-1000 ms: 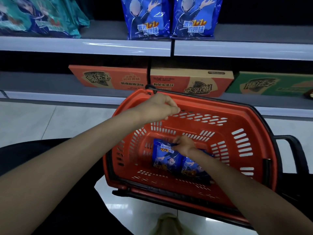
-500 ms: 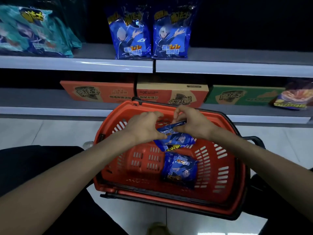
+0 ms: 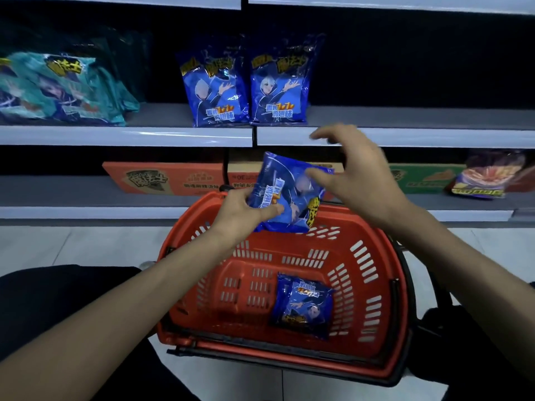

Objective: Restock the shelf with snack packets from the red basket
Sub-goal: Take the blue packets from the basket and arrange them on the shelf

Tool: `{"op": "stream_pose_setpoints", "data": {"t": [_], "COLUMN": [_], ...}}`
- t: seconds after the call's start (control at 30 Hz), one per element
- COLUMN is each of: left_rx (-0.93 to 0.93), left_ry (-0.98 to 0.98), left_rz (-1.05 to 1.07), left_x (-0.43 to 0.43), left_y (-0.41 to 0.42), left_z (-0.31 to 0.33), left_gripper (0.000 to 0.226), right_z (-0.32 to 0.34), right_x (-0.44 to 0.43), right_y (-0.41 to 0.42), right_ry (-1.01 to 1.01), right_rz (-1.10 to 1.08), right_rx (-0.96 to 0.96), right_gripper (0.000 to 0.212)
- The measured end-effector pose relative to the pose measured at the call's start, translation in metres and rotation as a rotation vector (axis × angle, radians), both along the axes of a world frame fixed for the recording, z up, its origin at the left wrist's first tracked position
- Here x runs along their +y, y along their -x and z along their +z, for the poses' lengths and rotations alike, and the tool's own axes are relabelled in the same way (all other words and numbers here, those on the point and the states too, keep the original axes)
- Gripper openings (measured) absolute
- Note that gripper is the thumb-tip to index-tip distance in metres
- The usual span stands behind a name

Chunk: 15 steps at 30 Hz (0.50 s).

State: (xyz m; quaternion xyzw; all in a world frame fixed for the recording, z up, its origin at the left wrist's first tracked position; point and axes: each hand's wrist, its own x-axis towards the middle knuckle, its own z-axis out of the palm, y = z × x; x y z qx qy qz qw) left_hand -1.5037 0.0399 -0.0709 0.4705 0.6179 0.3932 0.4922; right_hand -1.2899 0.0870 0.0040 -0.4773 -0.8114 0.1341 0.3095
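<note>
Gripping the blue packet by one edge in my left hand, right hand spread loose, I risk it slipping into the red basket.

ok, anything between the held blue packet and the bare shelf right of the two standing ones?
Nothing visible. The left hand holds the packet over the red basket; the shelf right of the standing packets is bare. Only the open right hand is near its top edge.
</note>
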Motion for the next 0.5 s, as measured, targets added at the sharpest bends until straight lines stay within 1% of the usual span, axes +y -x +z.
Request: {"op": "stream_pose_setpoints", "data": {"t": [0.07,0.13,0.17,0.2,0.27,0.33,0.37,0.4,0.43,0.5], "left_rx": [-0.168,-0.310,-0.385,-0.461,-0.603,-0.725,-0.777,-0.814,-0.840,-0.865], "left_ry": [0.052,0.057,0.051,0.042,0.025,0.034,0.040,0.044,0.045,0.049], "left_rz": [0.076,0.138,0.166,0.191,0.220,0.234,0.228,0.212,0.198,0.205], "left_x": [-0.001,0.000,0.000,0.000,-0.002,-0.004,-0.006,-0.008,-0.010,-0.016], "left_y": [0.003,0.004,0.003,0.000,-0.009,-0.019,-0.024,-0.028,-0.034,-0.042], "left_z": [0.001,0.001,0.002,0.004,0.008,0.011,0.012,0.012,0.013,0.014], "left_gripper": [0.031,0.041,0.043,0.044,0.041,0.042,0.043,0.046,0.047,0.044], "right_z": [-0.001,-0.009,-0.015,-0.020,-0.028,-0.038,-0.041,-0.043,-0.043,-0.040], "right_x": [-0.013,-0.027,-0.034,-0.041,-0.052,-0.058,-0.059,-0.061,-0.060,-0.058], "right_y": [-0.007,-0.009,-0.007,-0.004,0.007,0.018,0.023,0.028,0.034,0.043], "right_ry": [-0.055,-0.006,0.080,0.207,0.547,0.868,0.995,1.077,1.106,1.039], "right_rz": [-0.203,-0.356,-0.405,-0.445,-0.491,-0.425,-0.354,-0.275,-0.214,-0.150], "right_rx": [0.241,0.472,0.574,0.668,0.811,0.912,0.952,0.984,1.017,1.116], "right_gripper": [0.043,0.039,0.041,0.044,0.052,0.058,0.058,0.056,0.051,0.036]}}
